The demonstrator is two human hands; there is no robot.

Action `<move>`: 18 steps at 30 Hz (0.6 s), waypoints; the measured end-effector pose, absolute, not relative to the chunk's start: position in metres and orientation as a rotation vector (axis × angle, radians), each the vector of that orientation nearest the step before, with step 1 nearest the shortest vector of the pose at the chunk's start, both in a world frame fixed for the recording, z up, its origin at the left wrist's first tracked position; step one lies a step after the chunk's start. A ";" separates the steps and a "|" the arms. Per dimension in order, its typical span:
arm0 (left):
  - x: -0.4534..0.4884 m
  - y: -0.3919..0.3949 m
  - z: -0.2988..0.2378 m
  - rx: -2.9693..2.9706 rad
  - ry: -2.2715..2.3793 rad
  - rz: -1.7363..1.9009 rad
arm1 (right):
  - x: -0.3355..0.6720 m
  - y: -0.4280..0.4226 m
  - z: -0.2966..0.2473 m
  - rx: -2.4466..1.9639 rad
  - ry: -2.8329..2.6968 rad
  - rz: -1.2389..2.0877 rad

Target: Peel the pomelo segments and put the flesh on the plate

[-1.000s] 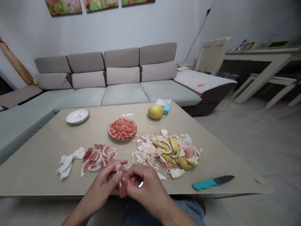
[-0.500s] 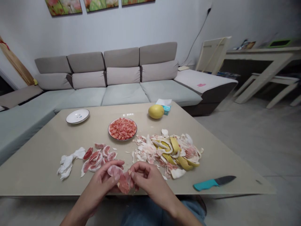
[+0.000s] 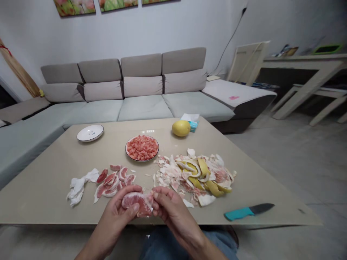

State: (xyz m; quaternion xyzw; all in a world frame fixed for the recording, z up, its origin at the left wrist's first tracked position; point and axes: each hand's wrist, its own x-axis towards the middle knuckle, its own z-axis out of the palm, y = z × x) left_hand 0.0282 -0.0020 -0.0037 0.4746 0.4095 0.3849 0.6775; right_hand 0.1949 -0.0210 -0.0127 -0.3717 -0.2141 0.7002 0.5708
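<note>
Near the table's front edge, my left hand (image 3: 121, 209) is closed around a pink pomelo segment (image 3: 137, 203), its thumb lying over the front. Pale membrane partly covers the segment, with red flesh exposed lower down. At the segment's right end, my right hand (image 3: 172, 207) pinches a bit of its membrane (image 3: 150, 196). Several pomelo segments (image 3: 112, 182) lie in a pile beyond my left hand. To the right spreads a heap of pomelo peel (image 3: 195, 175), white pith and membrane scraps. Behind the hands, a dark-rimmed plate (image 3: 127, 153) holds red pomelo pieces (image 3: 142, 147).
A knife with a turquoise handle (image 3: 240, 213) lies at the front right. Crumpled white tissue (image 3: 77, 189) rests left of the segments. A whole yellow pomelo (image 3: 181, 128) sits beside a tissue pack (image 3: 193, 125) at the back. A white plate (image 3: 88, 137) stands back left.
The segment has turned, so its broad membrane side shows more. My right hand has shifted slightly, still pinching at the right end. The view has moved a little.
</note>
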 end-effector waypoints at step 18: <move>0.029 -0.008 -0.011 0.702 0.895 1.076 | 0.198 -0.015 -0.010 -0.794 -0.311 1.587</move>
